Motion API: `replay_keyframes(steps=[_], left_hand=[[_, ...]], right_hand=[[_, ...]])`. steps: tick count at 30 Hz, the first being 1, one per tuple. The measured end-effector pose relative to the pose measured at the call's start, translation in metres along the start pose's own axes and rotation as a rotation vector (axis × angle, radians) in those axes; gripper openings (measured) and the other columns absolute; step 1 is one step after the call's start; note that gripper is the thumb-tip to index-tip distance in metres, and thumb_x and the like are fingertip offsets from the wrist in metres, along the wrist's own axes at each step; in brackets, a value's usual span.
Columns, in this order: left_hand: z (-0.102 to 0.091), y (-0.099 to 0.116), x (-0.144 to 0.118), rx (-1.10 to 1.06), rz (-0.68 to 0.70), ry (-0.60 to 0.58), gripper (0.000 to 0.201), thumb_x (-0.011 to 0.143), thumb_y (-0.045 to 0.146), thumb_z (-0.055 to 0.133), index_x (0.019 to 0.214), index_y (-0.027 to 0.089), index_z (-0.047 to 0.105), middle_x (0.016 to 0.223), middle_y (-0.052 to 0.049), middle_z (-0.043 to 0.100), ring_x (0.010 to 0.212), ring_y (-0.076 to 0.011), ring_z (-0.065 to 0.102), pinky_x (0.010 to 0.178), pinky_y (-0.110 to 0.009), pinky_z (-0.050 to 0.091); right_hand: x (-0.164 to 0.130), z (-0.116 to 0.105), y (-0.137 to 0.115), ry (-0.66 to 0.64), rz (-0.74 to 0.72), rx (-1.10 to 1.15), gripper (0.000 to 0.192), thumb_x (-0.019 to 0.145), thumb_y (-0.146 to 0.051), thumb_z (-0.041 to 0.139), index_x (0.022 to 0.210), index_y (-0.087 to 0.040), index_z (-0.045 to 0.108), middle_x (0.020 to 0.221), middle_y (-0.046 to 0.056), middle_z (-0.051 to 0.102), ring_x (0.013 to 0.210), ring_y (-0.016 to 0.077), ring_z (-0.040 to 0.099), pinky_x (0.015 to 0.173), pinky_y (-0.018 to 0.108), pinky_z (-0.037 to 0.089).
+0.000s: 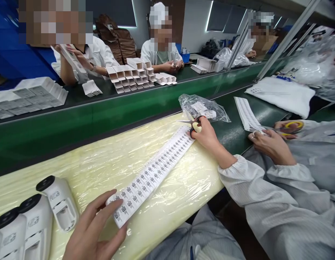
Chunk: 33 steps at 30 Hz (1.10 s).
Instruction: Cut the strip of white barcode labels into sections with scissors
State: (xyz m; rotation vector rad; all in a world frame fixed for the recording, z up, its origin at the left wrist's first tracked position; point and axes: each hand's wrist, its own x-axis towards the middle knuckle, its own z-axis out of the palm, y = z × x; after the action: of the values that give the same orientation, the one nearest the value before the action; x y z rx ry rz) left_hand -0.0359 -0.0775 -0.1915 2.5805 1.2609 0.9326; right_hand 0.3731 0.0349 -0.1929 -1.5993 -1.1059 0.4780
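A long white strip of printed labels lies slantwise on the yellow, plastic-wrapped surface. My left hand grips its near end, fingers on top and thumb at the lower edge. At the far end, my right hand holds scissors with dark, orange-lined handles. Their blades are spread and point left, just beyond the strip's far end. Several white devices with black round ends and open recesses lie to the left of my left hand.
A clear plastic bag lies beyond my right hand. At right, a co-worker's hands hold another label strip and yellow-handled scissors. Across the green-sided line, people sit behind stacked white boxes.
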Motion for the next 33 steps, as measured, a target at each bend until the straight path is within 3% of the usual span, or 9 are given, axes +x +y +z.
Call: replay_keyframes(steps=[3,6,9,11,14,18,22,33], left_hand=[[0.000,-0.007,0.001,0.054,0.045,0.026,0.023,0.093,0.028,0.061,0.116,0.023,0.066,0.123,-0.010,0.062,0.106,-0.0203,0.066,0.049,-0.012,0.058],[-0.002,-0.003,0.005,0.108,0.103,0.050,0.022,0.093,0.028,0.061,0.114,0.020,0.065,0.119,-0.011,0.063,0.103,-0.0204,0.066,0.055,-0.016,0.060],[-0.002,0.007,0.010,0.128,0.082,0.103,0.019,0.093,0.024,0.061,0.110,0.017,0.063,0.117,-0.013,0.063,0.104,-0.0224,0.067,0.077,-0.028,0.063],[-0.001,0.013,0.012,0.105,0.050,0.108,0.020,0.092,0.021,0.063,0.111,0.016,0.062,0.118,-0.013,0.063,0.107,-0.0226,0.066,0.087,-0.032,0.061],[0.001,0.017,0.012,0.065,0.017,0.097,0.025,0.090,0.018,0.065,0.115,0.015,0.061,0.120,-0.013,0.062,0.112,-0.0216,0.064,0.091,-0.031,0.059],[0.002,0.020,0.010,0.049,0.026,0.127,0.029,0.089,0.016,0.067,0.117,0.014,0.060,0.121,-0.013,0.062,0.116,-0.0214,0.062,0.093,-0.030,0.058],[0.001,0.021,0.009,0.036,0.048,0.149,0.027,0.089,0.015,0.067,0.115,0.013,0.061,0.123,-0.015,0.060,0.117,-0.0218,0.062,0.091,-0.029,0.058],[-0.001,0.023,0.007,0.041,0.046,0.156,0.031,0.087,0.016,0.068,0.117,0.018,0.059,0.124,-0.014,0.062,0.111,-0.0243,0.065,0.086,-0.035,0.061]], right_hand=[[-0.015,-0.019,-0.020,0.009,0.014,0.047,0.052,0.066,-0.052,0.077,0.101,-0.021,0.055,0.111,0.011,0.064,0.088,0.0237,0.060,0.076,0.037,0.050],[-0.060,-0.045,-0.045,-0.172,0.073,0.209,0.054,0.086,-0.070,0.047,0.106,-0.021,0.059,0.102,0.011,0.068,0.066,0.0173,0.058,0.059,0.031,0.046],[-0.126,-0.060,-0.056,-0.732,0.374,0.537,0.059,0.085,-0.073,0.056,0.105,-0.018,0.066,0.091,0.013,0.073,0.052,0.0133,0.053,0.050,0.027,0.039],[-0.167,-0.059,-0.056,-1.161,0.688,0.544,0.059,0.082,-0.072,0.065,0.101,-0.016,0.069,0.089,0.014,0.075,0.051,0.0114,0.052,0.046,0.023,0.036],[-0.205,-0.042,-0.053,-1.421,0.808,0.452,0.068,0.077,-0.078,0.067,0.093,-0.011,0.070,0.083,0.013,0.073,0.049,0.0068,0.046,0.045,0.019,0.031],[-0.214,-0.014,-0.058,-1.455,0.808,0.434,0.081,0.072,-0.091,0.056,0.084,-0.011,0.064,0.073,0.009,0.068,0.045,0.0045,0.042,0.043,0.018,0.025],[-0.211,0.004,-0.065,-1.399,0.794,0.446,0.079,0.074,-0.090,0.054,0.087,-0.013,0.061,0.074,0.009,0.070,0.045,0.0053,0.042,0.043,0.019,0.025],[-0.210,0.019,-0.072,-1.313,0.751,0.505,0.074,0.079,-0.087,0.053,0.086,-0.014,0.059,0.069,0.007,0.068,0.044,0.0056,0.040,0.043,0.020,0.026]])
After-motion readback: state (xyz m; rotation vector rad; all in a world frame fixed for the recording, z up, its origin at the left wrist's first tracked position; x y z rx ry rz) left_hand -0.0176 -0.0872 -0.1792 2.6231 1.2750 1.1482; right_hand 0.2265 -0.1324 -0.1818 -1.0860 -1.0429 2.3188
